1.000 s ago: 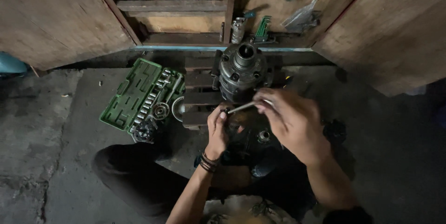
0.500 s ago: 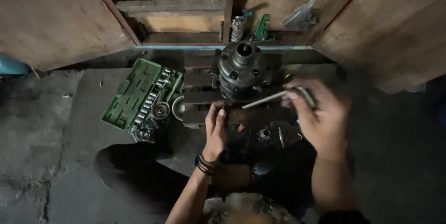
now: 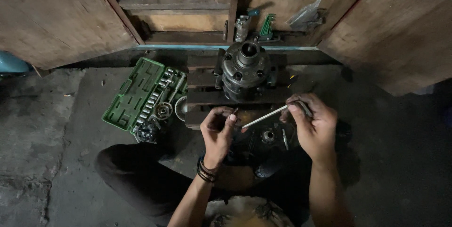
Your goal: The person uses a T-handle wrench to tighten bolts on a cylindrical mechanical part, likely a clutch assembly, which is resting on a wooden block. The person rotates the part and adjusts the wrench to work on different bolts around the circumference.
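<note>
Since half a second ago the right hand (image 3: 313, 126) has dropped a little and the rod (image 3: 266, 116) has tilted, its tip now down near the left hand (image 3: 217, 130). The right fingers are closed around the rod's outer end. The left fingers are curled, pinching something small and dark; what it is I cannot tell. Both hands hover over a dark part (image 3: 268, 137) near the knees. This looks like the step of fitting or loosening a small piece; next the tip would need lining up with it. Beyond sits the engine block (image 3: 245, 69) on wooden slats, with the green socket case (image 3: 136, 93) open on the floor to the left.
</note>
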